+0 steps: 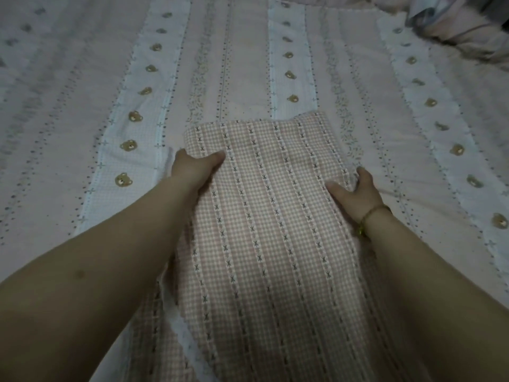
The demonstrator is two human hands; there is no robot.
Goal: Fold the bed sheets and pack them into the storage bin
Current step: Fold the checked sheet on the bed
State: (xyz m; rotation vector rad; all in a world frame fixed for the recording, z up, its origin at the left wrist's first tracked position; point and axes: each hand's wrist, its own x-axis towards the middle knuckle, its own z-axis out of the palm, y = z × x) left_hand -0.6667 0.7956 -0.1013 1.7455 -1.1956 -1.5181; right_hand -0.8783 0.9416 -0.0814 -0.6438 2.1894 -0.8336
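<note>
A pink checked sheet (272, 216) with rows of small dark crosses lies folded in a long strip down the middle of the bed. My left hand (197, 168) grips its left edge, thumb on top and fingers tucked under the fabric. At the right edge my right hand (355, 191) holds the strip the same way, with the thumb lying on the cloth. A thin bracelet circles that wrist. The strip's far end lies flat. No storage bin is in view.
Under the strip spreads a pink bedspread (242, 64) with white bands of bear faces. Bunched pink and grey bedding (465, 26) sits at the far right corner. A white lace edge (187, 337) trails beside the strip near me.
</note>
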